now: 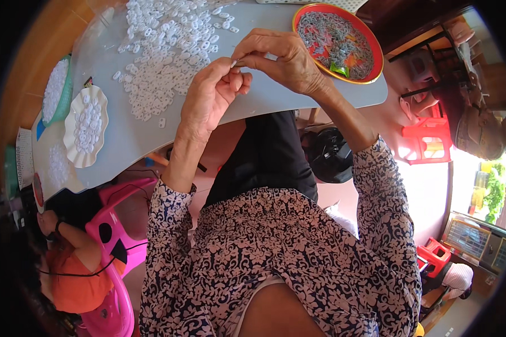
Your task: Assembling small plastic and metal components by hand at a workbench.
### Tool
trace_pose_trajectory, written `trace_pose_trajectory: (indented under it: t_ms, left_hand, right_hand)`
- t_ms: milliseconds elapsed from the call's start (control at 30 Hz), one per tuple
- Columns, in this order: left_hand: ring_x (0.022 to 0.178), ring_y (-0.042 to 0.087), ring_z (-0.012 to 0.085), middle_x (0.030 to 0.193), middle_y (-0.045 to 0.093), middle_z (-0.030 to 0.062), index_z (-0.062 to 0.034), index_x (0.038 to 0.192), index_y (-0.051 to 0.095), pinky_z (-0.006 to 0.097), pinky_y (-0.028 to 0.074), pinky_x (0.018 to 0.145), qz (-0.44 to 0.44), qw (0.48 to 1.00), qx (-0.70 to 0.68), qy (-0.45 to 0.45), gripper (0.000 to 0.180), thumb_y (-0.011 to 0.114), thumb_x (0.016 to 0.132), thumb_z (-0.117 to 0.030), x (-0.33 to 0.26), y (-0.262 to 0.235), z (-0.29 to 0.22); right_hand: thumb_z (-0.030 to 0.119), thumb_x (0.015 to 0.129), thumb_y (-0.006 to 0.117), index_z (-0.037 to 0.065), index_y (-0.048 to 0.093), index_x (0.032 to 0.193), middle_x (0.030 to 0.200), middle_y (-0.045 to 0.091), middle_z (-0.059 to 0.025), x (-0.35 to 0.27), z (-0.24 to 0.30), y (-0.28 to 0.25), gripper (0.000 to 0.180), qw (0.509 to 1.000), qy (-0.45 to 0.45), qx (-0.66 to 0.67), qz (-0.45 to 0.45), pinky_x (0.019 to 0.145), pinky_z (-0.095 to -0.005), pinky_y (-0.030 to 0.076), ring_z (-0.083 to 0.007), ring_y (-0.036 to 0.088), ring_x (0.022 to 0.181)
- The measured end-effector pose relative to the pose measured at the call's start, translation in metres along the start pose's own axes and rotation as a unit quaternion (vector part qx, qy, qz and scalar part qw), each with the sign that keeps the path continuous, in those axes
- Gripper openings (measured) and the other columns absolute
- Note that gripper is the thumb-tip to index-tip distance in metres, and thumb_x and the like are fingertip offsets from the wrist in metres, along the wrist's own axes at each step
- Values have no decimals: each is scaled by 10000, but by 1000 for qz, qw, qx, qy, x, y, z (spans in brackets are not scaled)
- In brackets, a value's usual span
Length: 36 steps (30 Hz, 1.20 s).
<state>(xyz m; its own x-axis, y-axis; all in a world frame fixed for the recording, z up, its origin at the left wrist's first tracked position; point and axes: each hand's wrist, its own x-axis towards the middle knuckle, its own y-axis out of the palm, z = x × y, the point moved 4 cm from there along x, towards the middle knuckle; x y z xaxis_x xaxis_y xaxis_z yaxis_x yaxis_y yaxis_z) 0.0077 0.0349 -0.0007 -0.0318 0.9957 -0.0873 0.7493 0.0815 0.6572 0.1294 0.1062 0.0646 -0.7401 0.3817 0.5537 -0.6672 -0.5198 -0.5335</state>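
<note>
A small white piece [234, 64] (its outline mostly hidden) is held, tilted, where the two hands [207, 102] meet.

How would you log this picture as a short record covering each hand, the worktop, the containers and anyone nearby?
Left hand: raised, thumb and finger pinching a small white piece
Right hand: fingertips meeting the left's at that piece; its own grip is unclear
Table: grey top, with a loose pile of white pieces
Right container: round red tray holding small grey parts
Left containers: scalloped white dish and green basket, both holding white pieces
Nearby: person in orange by a pink chair
</note>
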Motion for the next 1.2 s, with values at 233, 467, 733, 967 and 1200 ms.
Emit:
trace_pose_trajectory:
  t_ms: [233,467,733,967,1200]
  left_hand:
    - [726,533,118,679,548,30,-4,875,593,257,421,682,-45,971,187,140,170,551,910,-165,1,5,-7]
    - [666,538,92,749,595,29,4,912,583,226,423,642,-77,919,337,188,187,531,923,-175,-4,5,-10]
    - [675,559,102,731,591,35,12,927,583,240,448,657,-111,899,372,204,172,537,917,-154,-28,-25,-14]
    - [683,560,119,684,569,47,15,937,589,277,473,713,-118,924,300,203,163,551,908,-141,-20,-24,1]
    - [687,555,116,679,566,49,12,937,581,263,455,712,-96,936,277,197,153,547,906,-133,-20,-10,8]
  right_hand:
    - [108,863,632,-10,651,967,815,640,-30,-19,-23,-1,159,969,192,145,-46,667,-213,476,-56,551,713]
    - [112,863,619,-7,653,916,722,642,-30,-15,-25,13,135,961,227,155,-11,616,-219,473,-67,564,661]
    - [131,849,639,1,661,896,700,627,-7,2,-28,26,140,954,270,117,56,593,-203,452,-38,522,638]
    - [83,799,615,-2,654,868,727,647,-119,23,-70,-15,116,976,92,-130,147,574,-293,474,-178,601,620]
    - [94,741,607,29,678,789,741,639,-162,12,-61,-18,107,965,42,-222,132,703,-384,496,-330,627,716]
